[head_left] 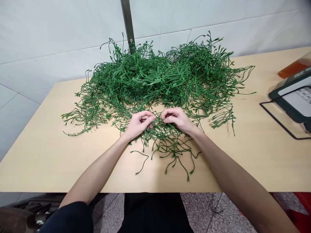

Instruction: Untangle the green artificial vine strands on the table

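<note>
A large tangled pile of green plastic plant stems [160, 77] lies across the back half of a pale wooden table [48, 152]. A smaller branching green stem cluster [170, 145] lies in front of the pile, its thin tips trailing toward me. My left hand [138, 124] and my right hand [177, 119] meet over the top of this cluster. Both pinch its stems between thumb and fingers, a few centimetres apart.
A dark metal pole [128, 24] rises behind the pile against a white tiled wall. At the right edge stand a dark green device on a black wire frame [291, 97] and an orange object [293, 68]. The table's front edge runs just before my lap.
</note>
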The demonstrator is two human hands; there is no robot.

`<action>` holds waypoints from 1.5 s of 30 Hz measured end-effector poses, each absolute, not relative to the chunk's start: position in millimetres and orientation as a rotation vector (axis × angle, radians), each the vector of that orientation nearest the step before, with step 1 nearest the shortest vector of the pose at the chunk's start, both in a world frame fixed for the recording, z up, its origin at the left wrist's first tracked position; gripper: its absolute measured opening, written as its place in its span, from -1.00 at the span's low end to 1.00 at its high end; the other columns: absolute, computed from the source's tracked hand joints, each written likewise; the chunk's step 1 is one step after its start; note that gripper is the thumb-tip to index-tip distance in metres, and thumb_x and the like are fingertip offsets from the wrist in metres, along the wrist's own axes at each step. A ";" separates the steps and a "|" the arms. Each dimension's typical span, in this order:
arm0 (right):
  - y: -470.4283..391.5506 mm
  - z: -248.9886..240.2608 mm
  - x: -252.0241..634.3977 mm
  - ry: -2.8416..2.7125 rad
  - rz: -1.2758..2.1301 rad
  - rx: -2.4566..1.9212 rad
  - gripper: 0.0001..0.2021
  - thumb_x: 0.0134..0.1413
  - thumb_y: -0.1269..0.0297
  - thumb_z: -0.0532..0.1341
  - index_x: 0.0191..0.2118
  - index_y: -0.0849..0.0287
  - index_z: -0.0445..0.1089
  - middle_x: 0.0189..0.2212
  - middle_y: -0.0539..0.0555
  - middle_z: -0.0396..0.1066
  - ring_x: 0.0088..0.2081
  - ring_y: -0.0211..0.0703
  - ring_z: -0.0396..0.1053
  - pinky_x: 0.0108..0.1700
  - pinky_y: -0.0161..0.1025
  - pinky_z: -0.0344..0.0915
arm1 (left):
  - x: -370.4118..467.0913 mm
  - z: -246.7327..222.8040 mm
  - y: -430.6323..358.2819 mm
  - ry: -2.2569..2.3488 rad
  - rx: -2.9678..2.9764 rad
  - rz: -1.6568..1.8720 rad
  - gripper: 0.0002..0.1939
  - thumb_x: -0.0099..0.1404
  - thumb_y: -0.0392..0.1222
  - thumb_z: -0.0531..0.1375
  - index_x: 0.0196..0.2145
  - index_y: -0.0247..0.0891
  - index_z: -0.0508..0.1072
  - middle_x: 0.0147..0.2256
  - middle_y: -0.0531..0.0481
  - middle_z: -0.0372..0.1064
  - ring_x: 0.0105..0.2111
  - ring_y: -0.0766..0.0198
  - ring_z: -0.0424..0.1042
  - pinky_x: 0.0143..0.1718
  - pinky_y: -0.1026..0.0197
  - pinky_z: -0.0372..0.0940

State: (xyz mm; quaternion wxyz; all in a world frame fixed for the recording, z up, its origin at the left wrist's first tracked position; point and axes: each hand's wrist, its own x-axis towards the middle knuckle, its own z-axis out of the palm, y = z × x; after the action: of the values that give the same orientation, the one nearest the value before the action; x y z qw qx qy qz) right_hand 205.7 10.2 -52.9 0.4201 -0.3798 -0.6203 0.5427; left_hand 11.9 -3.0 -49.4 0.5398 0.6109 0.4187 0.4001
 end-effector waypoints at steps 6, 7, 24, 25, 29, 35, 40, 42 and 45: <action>13.5 -59.1 203.8 -1.574 1.354 -0.961 -0.90 -0.30 0.31 0.18 -0.63 0.17 0.42 -0.63 -0.02 0.36 -0.51 -0.24 0.21 -0.42 -0.27 0.12 | 10.6 -51.8 -0.6 0.952 1.475 0.903 -0.59 0.14 0.14 0.33 -0.37 -0.32 0.43 -0.62 0.12 0.32 -0.63 0.43 0.29 -0.55 0.35 0.15; 13.8 -59.9 203.5 -1.584 1.351 -0.961 -0.90 -0.30 0.31 0.17 -0.63 0.17 0.42 -0.63 -0.02 0.36 -0.51 -0.24 0.21 -0.42 -0.27 0.13 | 10.3 -52.0 -0.3 0.941 1.489 0.896 -0.59 0.16 0.14 0.32 -0.37 -0.31 0.43 -0.62 0.13 0.31 -0.62 0.43 0.28 -0.55 0.35 0.14; 17.1 -67.3 209.8 -1.502 1.480 -0.821 -0.89 -0.13 0.27 0.32 -0.53 0.18 0.49 -0.48 0.01 0.47 -0.37 -0.21 0.34 -0.22 -0.23 0.21 | 7.5 -55.7 0.4 0.885 1.479 0.860 -0.53 0.14 0.22 0.32 -0.35 -0.31 0.44 -0.58 0.13 0.27 -0.62 0.46 0.26 -0.56 0.36 0.17; 17.2 -66.9 210.5 -1.539 1.495 -0.810 -0.89 -0.12 0.26 0.33 -0.52 0.18 0.50 -0.48 0.01 0.46 -0.37 -0.21 0.34 -0.22 -0.23 0.20 | 7.3 -55.7 0.1 0.893 1.508 0.855 -0.55 0.14 0.19 0.33 -0.36 -0.32 0.46 -0.58 0.13 0.26 -0.63 0.47 0.23 -0.57 0.36 0.14; 15.6 -62.1 212.8 -1.694 1.518 -0.785 -0.88 -0.10 0.24 0.35 -0.48 0.18 0.51 -0.48 0.00 0.43 -0.39 -0.22 0.30 -0.27 -0.24 0.18 | 7.1 -56.3 0.5 0.936 1.590 0.867 -0.60 0.12 0.12 0.36 -0.42 -0.33 0.50 -0.59 0.11 0.28 -0.63 0.48 0.16 -0.60 0.35 0.05; 14.0 -61.9 210.5 -1.613 1.466 -0.904 -0.88 -0.19 0.24 0.37 -0.47 0.17 0.54 -0.54 -0.02 0.42 -0.45 -0.24 0.27 -0.35 -0.25 0.15 | 9.6 -56.4 1.4 0.979 1.576 0.918 -0.59 0.15 0.14 0.32 -0.43 -0.33 0.49 -0.65 0.16 0.15 -0.64 0.45 0.13 -0.58 0.32 0.04; 15.3 -64.8 206.4 -1.450 1.428 -0.910 -0.91 -0.20 0.29 0.30 -0.55 0.15 0.55 -0.57 -0.01 0.47 -0.47 -0.22 0.32 -0.32 -0.23 0.20 | 10.3 -57.9 2.1 0.969 1.613 0.921 -0.65 0.23 0.07 0.25 -0.40 -0.33 0.49 -0.65 0.17 0.09 -0.63 0.45 0.07 -0.57 0.31 -0.02; 15.5 -64.0 206.6 -1.437 1.435 -0.904 -0.90 -0.20 0.30 0.29 -0.56 0.15 0.56 -0.59 0.00 0.47 -0.47 -0.22 0.32 -0.33 -0.23 0.20 | 10.0 -58.3 2.3 0.967 1.626 0.930 -0.67 0.24 0.05 0.25 -0.40 -0.32 0.49 -0.65 0.18 0.07 -0.62 0.45 0.05 -0.57 0.31 -0.03; 14.8 -60.4 207.7 -1.467 1.462 -0.897 -0.86 -0.17 0.24 0.28 -0.54 0.17 0.56 -0.57 0.01 0.47 -0.46 -0.22 0.32 -0.32 -0.23 0.20 | 10.0 -57.5 1.8 0.973 1.653 0.954 -0.69 0.23 0.03 0.26 -0.40 -0.32 0.50 -0.66 0.18 0.07 -0.62 0.44 0.04 -0.56 0.30 -0.03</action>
State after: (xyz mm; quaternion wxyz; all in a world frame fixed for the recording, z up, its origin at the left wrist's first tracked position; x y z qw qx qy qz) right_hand 207.7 14.8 -60.4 0.4279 -0.3590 -0.5875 0.5855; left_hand 10.0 1.8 -57.5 0.4792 0.6772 0.3988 0.3908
